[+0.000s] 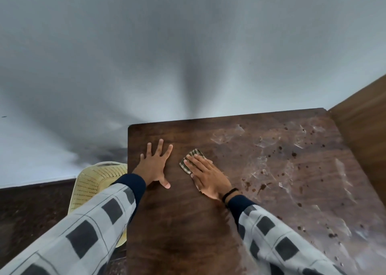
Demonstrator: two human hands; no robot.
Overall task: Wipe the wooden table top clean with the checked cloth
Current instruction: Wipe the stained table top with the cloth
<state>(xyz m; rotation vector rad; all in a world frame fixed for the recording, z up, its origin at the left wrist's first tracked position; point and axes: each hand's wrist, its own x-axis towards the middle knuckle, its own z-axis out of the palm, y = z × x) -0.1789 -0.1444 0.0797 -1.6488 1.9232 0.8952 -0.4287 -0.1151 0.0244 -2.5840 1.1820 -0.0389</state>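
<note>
Wooden table top (188,222), spotted; right hand (208,178)'s straight fingers (193,163) press checked cloth (195,152); left hand (153,166) splayed.

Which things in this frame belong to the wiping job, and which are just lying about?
Job: checked cloth, pressed under the right hand; wooden table top with dark spots on its right side; left hand, flat on the wood.
Lying about: yellow basket left of the table; wooden panel at right.
</note>
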